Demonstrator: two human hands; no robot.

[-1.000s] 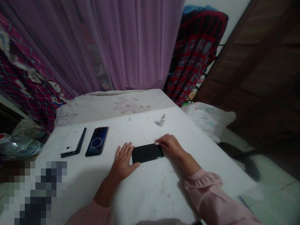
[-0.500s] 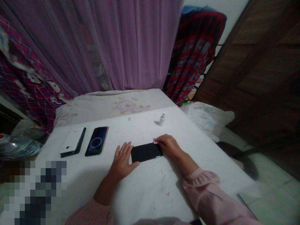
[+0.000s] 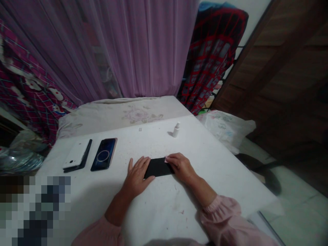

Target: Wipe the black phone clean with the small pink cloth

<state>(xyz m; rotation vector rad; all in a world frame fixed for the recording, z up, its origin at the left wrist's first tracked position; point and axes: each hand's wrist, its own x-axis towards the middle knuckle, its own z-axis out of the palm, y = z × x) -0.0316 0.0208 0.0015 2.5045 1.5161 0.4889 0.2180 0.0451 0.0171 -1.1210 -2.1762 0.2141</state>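
A black smartphone point(image 3: 158, 167) lies flat on the white-covered table, long side running left to right. My left hand point(image 3: 135, 177) holds its left end, the thumb along the near edge and the fingers stretched at the far corner. Over the phone's right end, my right hand point(image 3: 182, 168) has its fingers pinched on a small pale pink piece point(image 3: 166, 159), touching near the far edge. Whether that piece is cloth or something else I cannot tell. The right hand hides the phone's right end. Beyond it stands a small white spray bottle point(image 3: 176, 130).
To the left lie a blue-screened phone point(image 3: 104, 155) and a white phone point(image 3: 77, 153) stacked on a dark one. A small square bit point(image 3: 140, 129) and crumbs lie on the white table cover point(image 3: 153, 215). A plastic bag point(image 3: 225, 128) is beside the table's right edge.
My right hand has slid a little left along the phone's far edge with the pink piece. My left hand still holds the left end, its fingers slightly further over it.
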